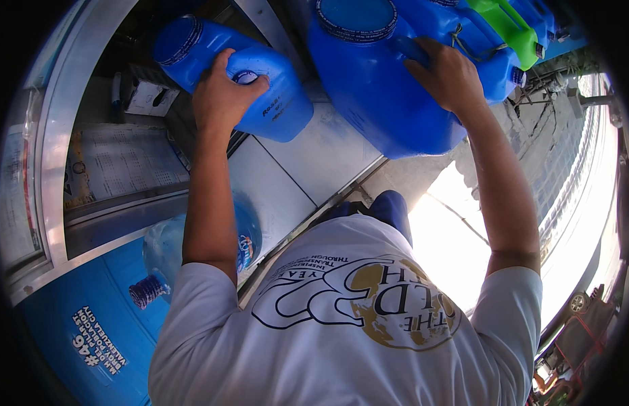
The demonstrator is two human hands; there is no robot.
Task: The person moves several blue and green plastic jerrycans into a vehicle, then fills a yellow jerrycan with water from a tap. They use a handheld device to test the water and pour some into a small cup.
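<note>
My left hand point(223, 95) lies on a smaller blue water container point(281, 105), which has a wide round cap at its upper left. Thumb and forefinger curve around a small round cap point(245, 77) on its side; the other fingers are mostly hidden. To the right, my right hand point(453, 74) is closed on the handle point(412, 53) of a larger blue water container point(368, 91) with a wide blue screw cap point(355, 19). This larger container overhangs the front edge of the white tiled ledge point(277, 169).
A clear blue-tinted bottle point(169, 247) lies by my left forearm, above a blue panel point(98, 291). A metal frame point(57, 135) stands at left. More blue containers point(494, 74) and a green one point(510, 30) line the far right. Sunlit pavement point(456, 203) stretches out at right.
</note>
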